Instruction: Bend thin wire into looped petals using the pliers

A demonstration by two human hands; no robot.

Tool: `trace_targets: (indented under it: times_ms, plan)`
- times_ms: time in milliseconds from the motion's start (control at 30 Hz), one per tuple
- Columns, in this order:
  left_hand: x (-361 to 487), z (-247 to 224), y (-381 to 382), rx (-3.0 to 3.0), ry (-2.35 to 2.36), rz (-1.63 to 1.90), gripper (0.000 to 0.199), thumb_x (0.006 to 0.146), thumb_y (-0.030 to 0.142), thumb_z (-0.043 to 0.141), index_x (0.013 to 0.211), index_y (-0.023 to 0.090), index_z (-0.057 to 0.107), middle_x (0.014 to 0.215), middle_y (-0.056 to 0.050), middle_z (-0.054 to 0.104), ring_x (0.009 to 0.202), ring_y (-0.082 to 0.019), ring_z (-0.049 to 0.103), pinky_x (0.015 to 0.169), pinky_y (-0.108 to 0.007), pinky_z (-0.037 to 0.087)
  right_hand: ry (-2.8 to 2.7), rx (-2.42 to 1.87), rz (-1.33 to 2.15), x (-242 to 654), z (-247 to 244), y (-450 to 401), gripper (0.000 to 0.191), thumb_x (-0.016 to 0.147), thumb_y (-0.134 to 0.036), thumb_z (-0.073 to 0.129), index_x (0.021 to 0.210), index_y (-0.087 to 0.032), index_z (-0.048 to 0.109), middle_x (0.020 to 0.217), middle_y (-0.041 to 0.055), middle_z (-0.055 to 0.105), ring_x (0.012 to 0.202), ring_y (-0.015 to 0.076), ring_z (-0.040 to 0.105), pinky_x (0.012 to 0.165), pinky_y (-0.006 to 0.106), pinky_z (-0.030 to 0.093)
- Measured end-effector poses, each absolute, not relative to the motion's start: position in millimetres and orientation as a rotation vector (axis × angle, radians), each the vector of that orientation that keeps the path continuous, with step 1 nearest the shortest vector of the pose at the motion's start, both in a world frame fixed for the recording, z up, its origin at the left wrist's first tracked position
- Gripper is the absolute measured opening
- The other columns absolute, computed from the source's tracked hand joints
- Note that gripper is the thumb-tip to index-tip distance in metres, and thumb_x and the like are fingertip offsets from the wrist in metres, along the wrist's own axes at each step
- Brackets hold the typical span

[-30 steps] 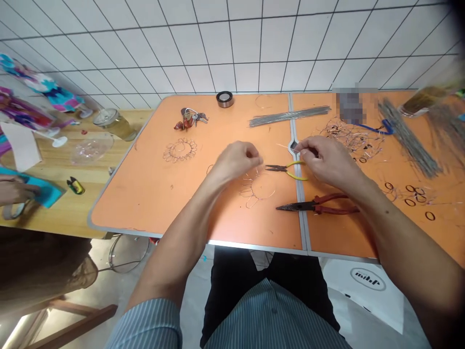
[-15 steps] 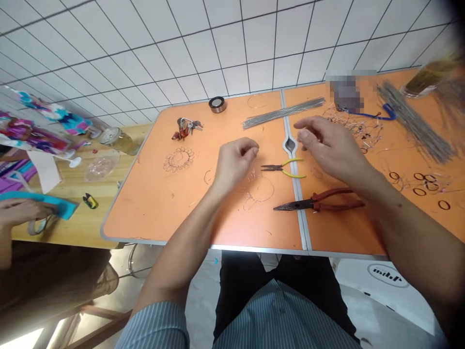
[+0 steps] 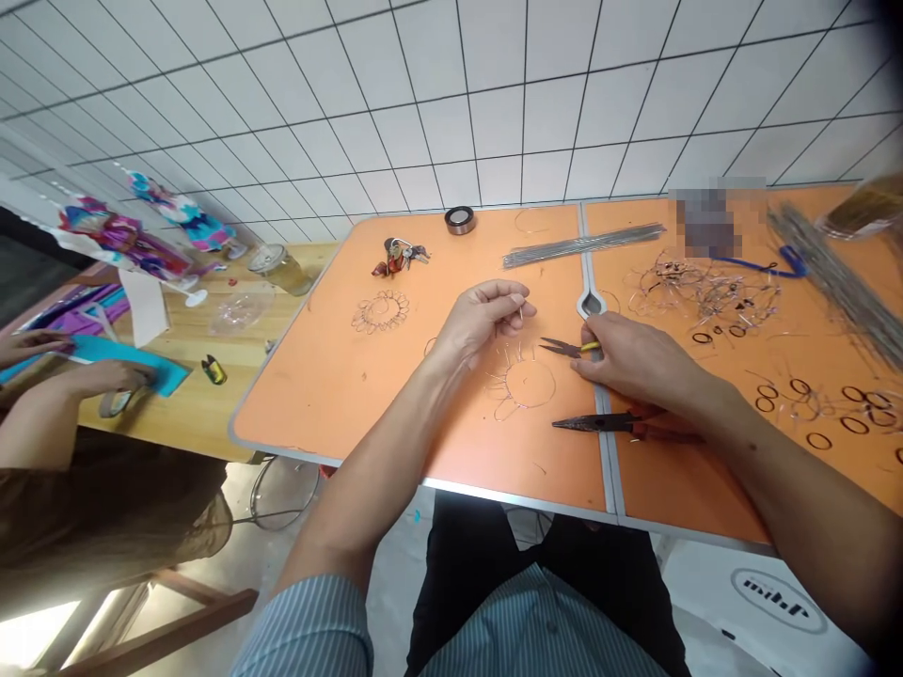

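My right hand (image 3: 635,355) is closed over the yellow handles of the small needle-nose pliers (image 3: 561,347), whose dark jaws point left. My left hand (image 3: 490,320) pinches a short, thin piece of wire (image 3: 522,308) above the table; much of it is hidden by the fingers. Just below lies a wire ring (image 3: 530,385) with a loop and several loose wire ends along its left side. Nearer the front edge, larger pliers (image 3: 593,423) with dark jaws and red handles lie under my right forearm. A finished-looking wire flower shape (image 3: 381,311) rests to the left.
Toward the wall are a roll of tape (image 3: 461,220), a bunch of keys (image 3: 399,257) and a bundle of straight wires (image 3: 582,244). Tangled wire (image 3: 705,291) and several dark rings (image 3: 819,441) lie right. At far left, another person's hand (image 3: 113,376) rests by blue material.
My right hand has come down and closed on the yellow-handled pliers. My left hand has turned and now shows a thin wire between its fingers. The camera view has shifted.
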State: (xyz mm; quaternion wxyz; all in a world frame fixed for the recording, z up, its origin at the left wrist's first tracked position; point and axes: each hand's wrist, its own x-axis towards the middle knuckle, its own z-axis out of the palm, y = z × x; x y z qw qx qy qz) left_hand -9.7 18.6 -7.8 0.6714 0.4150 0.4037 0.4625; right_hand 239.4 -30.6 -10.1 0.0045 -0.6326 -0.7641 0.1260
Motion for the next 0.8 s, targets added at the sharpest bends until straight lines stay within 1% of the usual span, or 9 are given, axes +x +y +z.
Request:
trace_targets:
  times_ms: [133, 233, 300, 367, 500, 567, 633, 700, 800]
  plan:
    - [-8, -7, 16, 0.97, 0.918, 1.018, 0.012, 0.097, 0.004, 0.072, 0.098, 0.014, 0.078, 0.078, -0.003, 0.083, 0.053, -0.006, 0.064, 0.054, -0.018, 0.05, -2.305, -1.993, 0.353, 240, -12, -31, 0.014, 0.095, -0.031, 0.067, 0.108, -0.026, 0.069, 0.096, 0.009, 0.08, 0.081, 0.03, 0.068, 0.064, 0.038, 0.036]
    - [-5, -7, 15, 1.011, 0.911, 1.006, 0.008, 0.102, 0.012, 0.073, 0.096, 0.015, 0.077, 0.072, 0.0, 0.078, 0.05, -0.005, 0.057, 0.051, -0.019, 0.044, -2.165, -1.959, 0.356, 242, -9, -30, 0.013, 0.091, -0.034, 0.071, 0.099, -0.03, 0.061, 0.084, 0.0052, 0.075, 0.073, 0.0299, 0.065, 0.063, 0.037, 0.036]
    - [-3, -6, 13, 1.049, 0.917, 1.007, 0.01, 0.106, 0.022, 0.075, 0.098, 0.017, 0.078, 0.068, 0.002, 0.074, 0.049, -0.006, 0.054, 0.05, -0.019, 0.039, -2.038, -1.926, 0.388, 241, -6, -30, 0.02, 0.09, -0.035, 0.074, 0.093, -0.031, 0.055, 0.084, 0.0045, 0.075, 0.075, 0.0298, 0.067, 0.065, 0.038, 0.04]
    - [-3, -5, 12, 1.095, 0.939, 1.006, 0.011, 0.108, 0.028, 0.076, 0.104, 0.018, 0.079, 0.065, 0.003, 0.071, 0.05, -0.007, 0.054, 0.052, -0.02, 0.039, -1.892, -1.862, 0.554, 240, -2, -30, 0.025, 0.088, -0.032, 0.077, 0.093, -0.031, 0.052, 0.085, 0.0042, 0.078, 0.079, 0.0299, 0.073, 0.069, 0.039, 0.047]
    - [-1, -1, 7, 1.152, 0.967, 1.002, 0.011, 0.105, 0.019, 0.07, 0.113, 0.019, 0.078, 0.068, 0.002, 0.073, 0.063, -0.01, 0.065, 0.063, -0.02, 0.047, -1.58, -1.645, 1.13, 238, 1, -32, 0.019, 0.095, -0.029, 0.074, 0.109, -0.028, 0.061, 0.08, 0.0033, 0.079, 0.074, 0.029, 0.082, 0.071, 0.042, 0.063]
    - [0, 1, 5, 1.132, 0.962, 0.997, 0.013, 0.102, 0.015, 0.066, 0.109, 0.019, 0.076, 0.072, 0.002, 0.072, 0.065, -0.011, 0.066, 0.064, -0.021, 0.049, -1.578, -1.565, 1.169, 237, 2, -33, 0.016, 0.1, -0.031, 0.074, 0.112, -0.027, 0.066, 0.076, 0.0024, 0.077, 0.068, 0.0264, 0.079, 0.068, 0.041, 0.064]
    - [2, 2, 3, 1.11, 0.967, 0.996, 0.016, 0.099, 0.011, 0.062, 0.104, 0.019, 0.075, 0.072, 0.003, 0.068, 0.058, -0.01, 0.057, 0.058, -0.022, 0.044, -1.623, -1.513, 1.115, 237, 3, -35, 0.013, 0.102, -0.035, 0.074, 0.11, -0.025, 0.068, 0.076, 0.0021, 0.075, 0.066, 0.0238, 0.075, 0.067, 0.04, 0.063]
    - [3, 3, 1, 1.118, 0.992, 1.004, 0.02, 0.098, 0.009, 0.058, 0.104, 0.019, 0.075, 0.068, 0.005, 0.058, 0.053, -0.009, 0.043, 0.053, -0.023, 0.031, -1.656, -1.487, 1.081, 236, 3, -36, 0.014, 0.105, -0.039, 0.072, 0.107, -0.025, 0.07, 0.081, 0.0035, 0.076, 0.068, 0.0225, 0.073, 0.069, 0.04, 0.062]
    - [4, 3, 1, 1.177, 1.021, 1.044, 0.017, 0.107, 0.018, 0.059, 0.107, 0.02, 0.076, 0.063, 0.007, 0.044, 0.054, -0.011, 0.031, 0.054, -0.025, 0.022, -1.733, -1.514, 0.974, 235, 4, -38, 0.022, 0.109, -0.045, 0.067, 0.101, -0.024, 0.071, 0.09, 0.0052, 0.079, 0.073, 0.0224, 0.072, 0.076, 0.041, 0.06]
